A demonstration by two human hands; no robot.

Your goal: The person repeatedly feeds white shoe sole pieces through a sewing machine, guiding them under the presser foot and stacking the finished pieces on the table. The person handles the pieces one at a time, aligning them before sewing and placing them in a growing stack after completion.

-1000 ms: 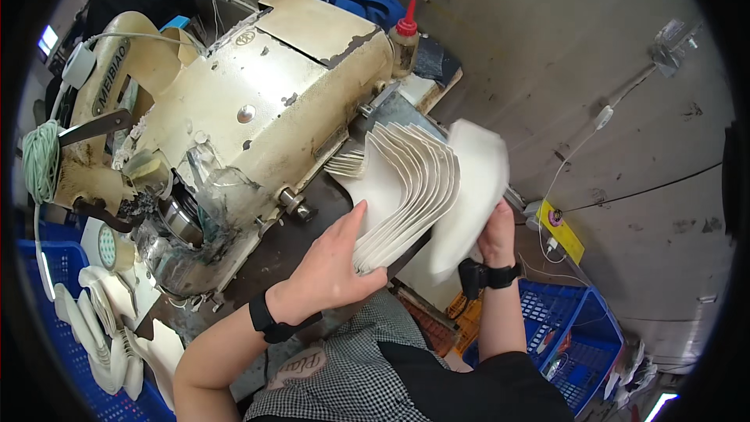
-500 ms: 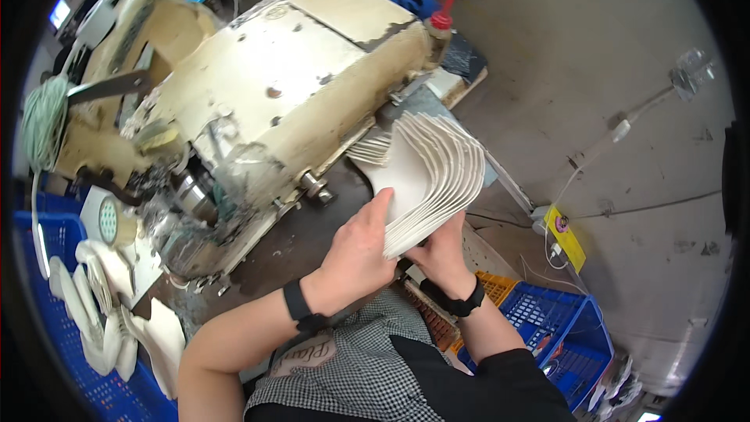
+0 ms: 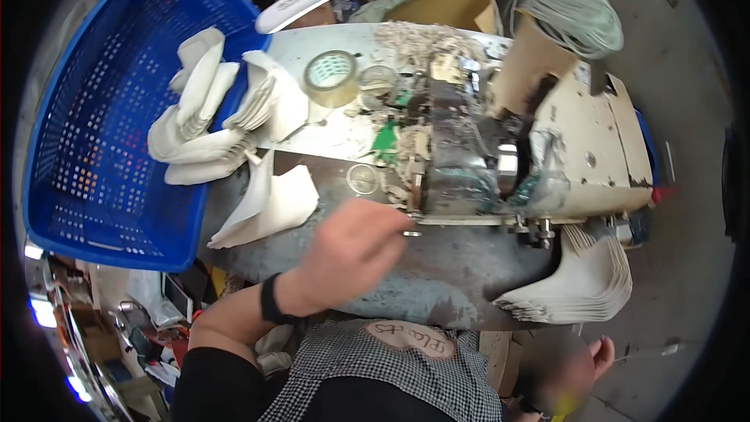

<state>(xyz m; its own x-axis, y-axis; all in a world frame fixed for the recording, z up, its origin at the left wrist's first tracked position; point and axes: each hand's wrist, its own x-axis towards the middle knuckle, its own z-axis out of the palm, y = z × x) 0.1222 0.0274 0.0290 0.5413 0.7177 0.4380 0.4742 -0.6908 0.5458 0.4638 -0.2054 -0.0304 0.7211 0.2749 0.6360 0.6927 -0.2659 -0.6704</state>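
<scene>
My left hand (image 3: 351,254) is over the dark work table, at the front left of a cream bench machine (image 3: 590,137). Its fingers are closed at a small metal fitting on the machine's front edge, and what they hold, if anything, is hidden. My right hand (image 3: 574,367) is low at the right, past the table's front edge; a smear hides most of its fingers. A stack of curved white sheet pieces (image 3: 574,289) lies on the table at the right, apart from both hands. Left of my left hand lies another folded white piece (image 3: 273,199).
A blue perforated basket (image 3: 86,180) stands at the left, with bundles of white pieces (image 3: 199,105) at its edge. A tape roll (image 3: 330,78), scraps (image 3: 426,39) and a white lamp arm (image 3: 312,0) are at the back. A coil of pale cord (image 3: 570,12) tops the machine.
My view has swung left. Both hands have let go of the white stack, now lying on the table. The left hand has moved to the machine's front edge, the right hand down to the right.
</scene>
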